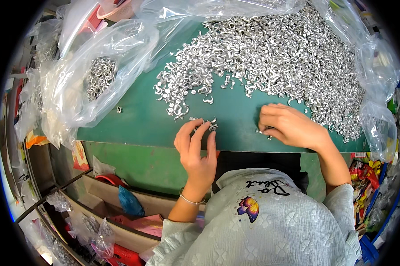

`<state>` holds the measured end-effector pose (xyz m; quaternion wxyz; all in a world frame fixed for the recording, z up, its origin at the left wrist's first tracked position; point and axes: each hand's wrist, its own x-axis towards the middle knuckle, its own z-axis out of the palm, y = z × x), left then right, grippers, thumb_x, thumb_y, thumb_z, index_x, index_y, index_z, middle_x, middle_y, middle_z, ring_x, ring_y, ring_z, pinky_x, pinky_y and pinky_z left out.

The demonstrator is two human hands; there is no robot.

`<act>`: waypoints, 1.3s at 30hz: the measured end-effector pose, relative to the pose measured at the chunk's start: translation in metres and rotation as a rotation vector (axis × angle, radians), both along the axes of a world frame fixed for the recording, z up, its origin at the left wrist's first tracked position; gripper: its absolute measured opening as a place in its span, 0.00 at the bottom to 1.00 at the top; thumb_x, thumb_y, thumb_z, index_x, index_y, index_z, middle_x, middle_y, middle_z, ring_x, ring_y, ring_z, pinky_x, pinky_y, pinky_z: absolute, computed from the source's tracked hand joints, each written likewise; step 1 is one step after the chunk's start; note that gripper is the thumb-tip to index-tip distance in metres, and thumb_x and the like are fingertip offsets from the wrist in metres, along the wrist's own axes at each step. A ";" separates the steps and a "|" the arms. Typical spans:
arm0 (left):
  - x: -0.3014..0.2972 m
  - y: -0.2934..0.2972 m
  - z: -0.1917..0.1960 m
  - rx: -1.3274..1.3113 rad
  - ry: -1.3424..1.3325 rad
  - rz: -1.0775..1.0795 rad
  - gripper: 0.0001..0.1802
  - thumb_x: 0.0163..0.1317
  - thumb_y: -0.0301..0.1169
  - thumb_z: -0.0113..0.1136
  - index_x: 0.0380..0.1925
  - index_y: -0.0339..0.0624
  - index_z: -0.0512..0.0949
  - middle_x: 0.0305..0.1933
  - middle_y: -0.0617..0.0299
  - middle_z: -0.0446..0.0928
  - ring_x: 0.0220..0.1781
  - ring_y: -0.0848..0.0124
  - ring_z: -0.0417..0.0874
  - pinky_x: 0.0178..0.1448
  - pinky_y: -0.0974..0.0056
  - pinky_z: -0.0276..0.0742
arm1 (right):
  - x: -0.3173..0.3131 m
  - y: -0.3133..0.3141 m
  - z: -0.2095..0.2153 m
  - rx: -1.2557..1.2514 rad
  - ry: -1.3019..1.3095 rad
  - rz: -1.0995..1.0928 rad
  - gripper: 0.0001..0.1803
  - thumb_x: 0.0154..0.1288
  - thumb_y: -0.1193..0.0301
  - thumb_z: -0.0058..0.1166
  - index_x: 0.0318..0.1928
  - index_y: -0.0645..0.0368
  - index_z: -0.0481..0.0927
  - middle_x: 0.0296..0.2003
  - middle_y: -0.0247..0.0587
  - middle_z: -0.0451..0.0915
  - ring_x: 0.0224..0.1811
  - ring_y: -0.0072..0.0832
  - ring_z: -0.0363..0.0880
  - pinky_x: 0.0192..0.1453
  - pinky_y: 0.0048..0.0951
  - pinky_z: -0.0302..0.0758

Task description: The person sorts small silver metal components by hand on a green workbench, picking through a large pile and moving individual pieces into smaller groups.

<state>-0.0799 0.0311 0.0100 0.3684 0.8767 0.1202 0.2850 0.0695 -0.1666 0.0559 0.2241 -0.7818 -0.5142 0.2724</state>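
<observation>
A broad heap of small, curved, silvery metal pieces [271, 53] covers the far middle and right of the green table [164, 133]. Near the front edge, my left hand [195, 150] has its fingers apart, the tips at a few loose metal pieces [213, 126]. My right hand [293, 126] lies farther right, just in front of the heap. Its fingers are curled and pressed together round small metal pieces [268, 128], which they partly hide. One stray metal piece [119, 109] rests on the table to the left.
A clear plastic bag [133, 57] holding metal rings [101, 77] lies at the left. More clear plastic [379, 84] borders the heap on the right. A pink basket [120, 11] stands at the far left. Below the table edge is an open drawer [102, 188] with a blue packet [130, 201].
</observation>
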 end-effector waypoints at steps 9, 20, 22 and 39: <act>0.011 -0.040 0.006 -0.161 0.014 -0.335 0.17 0.52 0.14 0.65 0.44 0.33 0.80 0.44 0.50 0.78 0.44 0.57 0.81 0.49 0.61 0.77 | 0.001 0.036 -0.026 0.173 -0.419 -0.347 0.14 0.58 0.75 0.59 0.45 0.63 0.76 0.41 0.45 0.75 0.45 0.44 0.75 0.51 0.39 0.73; 0.003 -0.021 -0.003 -0.049 0.031 -0.154 0.16 0.53 0.15 0.64 0.43 0.34 0.80 0.46 0.53 0.77 0.46 0.58 0.78 0.50 0.60 0.75 | 0.013 0.017 -0.014 0.287 -0.204 -0.431 0.07 0.57 0.78 0.59 0.37 0.63 0.77 0.36 0.44 0.77 0.44 0.44 0.76 0.48 0.40 0.74; 0.004 -0.016 0.000 -0.036 0.051 -0.085 0.15 0.53 0.15 0.65 0.42 0.35 0.81 0.48 0.54 0.77 0.49 0.58 0.77 0.53 0.59 0.74 | 0.001 0.021 -0.014 0.265 -0.219 -0.379 0.09 0.57 0.77 0.58 0.39 0.63 0.76 0.38 0.45 0.76 0.44 0.46 0.76 0.48 0.41 0.74; 0.011 -0.012 -0.004 0.169 0.263 -0.060 0.15 0.58 0.27 0.65 0.46 0.45 0.78 0.65 0.57 0.65 0.72 0.50 0.59 0.72 0.30 0.34 | 0.007 0.059 -0.039 0.187 -0.640 -0.396 0.07 0.56 0.75 0.60 0.36 0.60 0.78 0.36 0.38 0.74 0.41 0.38 0.71 0.46 0.37 0.67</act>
